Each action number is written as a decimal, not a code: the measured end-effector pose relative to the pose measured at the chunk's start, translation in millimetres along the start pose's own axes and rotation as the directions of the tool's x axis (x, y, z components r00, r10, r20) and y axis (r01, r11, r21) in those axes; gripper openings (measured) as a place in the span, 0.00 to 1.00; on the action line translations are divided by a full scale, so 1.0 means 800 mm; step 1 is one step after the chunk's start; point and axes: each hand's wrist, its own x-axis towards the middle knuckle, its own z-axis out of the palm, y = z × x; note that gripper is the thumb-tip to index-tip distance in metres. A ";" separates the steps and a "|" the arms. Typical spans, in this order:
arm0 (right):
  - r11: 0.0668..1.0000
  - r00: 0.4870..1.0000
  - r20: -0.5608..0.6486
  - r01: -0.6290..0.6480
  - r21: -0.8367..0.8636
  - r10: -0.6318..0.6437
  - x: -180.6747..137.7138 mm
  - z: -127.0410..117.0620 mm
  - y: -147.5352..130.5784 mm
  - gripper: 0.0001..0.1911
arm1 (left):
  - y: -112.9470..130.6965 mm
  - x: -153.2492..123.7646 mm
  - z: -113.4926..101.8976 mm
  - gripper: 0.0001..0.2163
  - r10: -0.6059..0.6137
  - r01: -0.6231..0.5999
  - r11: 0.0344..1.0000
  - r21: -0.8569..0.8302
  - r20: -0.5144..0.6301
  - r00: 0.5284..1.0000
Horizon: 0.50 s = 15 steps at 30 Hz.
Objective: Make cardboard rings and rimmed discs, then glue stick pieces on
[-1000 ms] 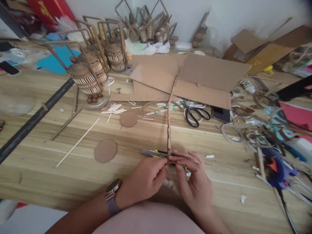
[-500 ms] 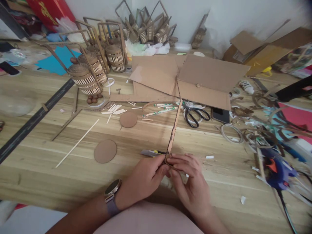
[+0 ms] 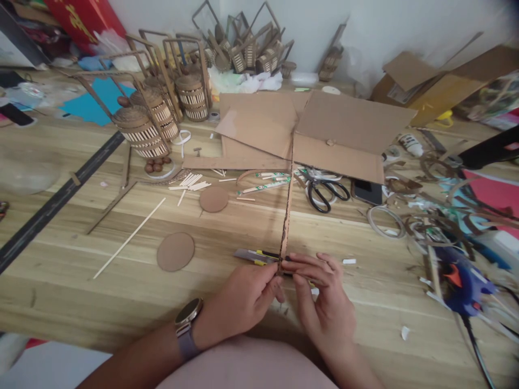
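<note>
My left hand (image 3: 247,294), with a watch (image 3: 188,313) on its wrist, pinches the near end of a long, narrow cardboard strip (image 3: 287,216). The strip runs up and away from me toward the cardboard sheets. My right hand (image 3: 324,300) is at the same end, its fingers closed against the strip from the right. Just beyond my hands, a yellow and black utility knife (image 3: 257,256) lies on the table, partly hidden by the strip and fingers. Two cardboard discs, one nearer (image 3: 175,252) and one farther (image 3: 214,199), rest to the left.
Black-handled scissors (image 3: 324,194) lie before large cardboard sheets (image 3: 348,119). Lidded miniature baskets (image 3: 140,129) with tall handles stand back left. A blue glue gun (image 3: 462,281), its cord and strip scraps crowd the right. Thin sticks (image 3: 130,237) lie left, and a phone (image 3: 367,190) sits beyond the scissors.
The strip's near end has straightened from a small bend, and its far part has swung slightly left. My right hand has shifted a little right, leaving more of the knife showing.
</note>
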 end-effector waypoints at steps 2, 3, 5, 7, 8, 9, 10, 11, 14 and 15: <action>0.999 1.000 -0.007 -0.023 0.022 0.023 -0.001 0.000 0.000 0.07 | 0.000 0.000 0.000 0.13 0.007 -0.007 1.000 0.006 0.002 1.000; 0.998 0.999 -0.018 -0.042 0.036 0.043 -0.001 0.000 0.000 0.07 | 0.000 0.000 0.000 0.13 0.012 -0.012 1.000 0.009 0.008 1.000; 0.995 0.995 -0.049 -0.081 0.060 0.084 -0.002 0.000 0.001 0.07 | 0.001 0.000 0.000 0.12 0.020 -0.020 1.000 0.014 0.025 0.999; 0.993 0.993 -0.067 -0.096 0.074 0.101 -0.003 0.001 0.001 0.06 | 0.003 0.000 -0.001 0.12 0.008 -0.008 1.000 0.009 0.036 0.999; 0.993 0.993 -0.063 -0.090 0.075 0.095 -0.003 0.001 0.000 0.06 | 0.003 0.000 -0.001 0.12 -0.009 0.009 1.000 -0.004 0.035 0.999; 0.994 0.995 -0.059 -0.077 0.078 0.082 -0.004 0.000 0.000 0.06 | 0.004 0.000 -0.001 0.11 -0.031 0.032 0.999 -0.026 0.030 0.999; 0.995 0.997 -0.049 -0.058 0.080 0.062 -0.004 0.000 0.000 0.07 | 0.004 0.000 -0.001 0.11 -0.053 0.054 0.997 -0.054 0.026 0.998; 0.996 0.999 -0.031 -0.035 0.078 0.037 -0.004 0.000 0.000 0.08 | 0.003 0.000 -0.001 0.11 -0.073 0.075 0.993 -0.089 0.024 0.997; 0.997 0.999 0.019 0.038 0.060 -0.039 -0.004 -0.001 -0.001 0.09 | 0.000 0.000 -0.001 0.15 -0.115 0.118 0.978 -0.175 0.025 0.993; 0.998 0.998 0.027 0.053 0.047 -0.054 -0.004 -0.001 -0.002 0.09 | -0.001 0.000 0.000 0.16 -0.129 0.131 0.974 -0.183 0.025 0.991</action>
